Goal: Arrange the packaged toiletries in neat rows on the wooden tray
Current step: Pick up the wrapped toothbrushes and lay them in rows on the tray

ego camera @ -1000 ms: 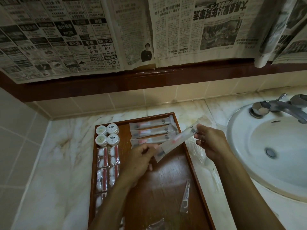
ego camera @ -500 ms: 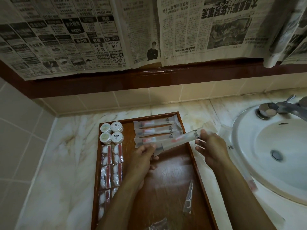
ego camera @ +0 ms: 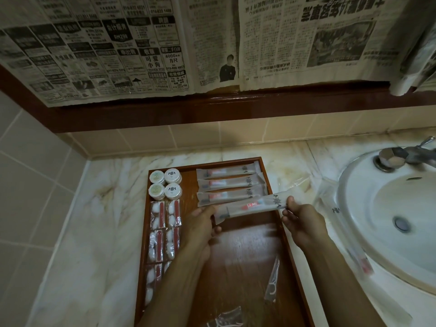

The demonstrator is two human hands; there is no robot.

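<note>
Wooden tray [ego camera: 238, 260] on marble counter [ego camera: 99, 232] beside sink [ego camera: 354, 185]. Left hand [ego camera: 200, 227] and right hand [ego camera: 304, 223] each pinch one end of toothbrush packet [ego camera: 254, 206], held tilted just below three packets [ego camera: 227, 184] lying in row at tray's far right.

Wooden tray [ego camera: 278, 223] carrying neat rows of round tins [ego camera: 165, 185], cotton packets [ego camera: 165, 230] and three toothbrush packets [ego camera: 230, 184]. A fourth toothbrush packet [ego camera: 252, 206] lies tilted just above the tray.
</note>
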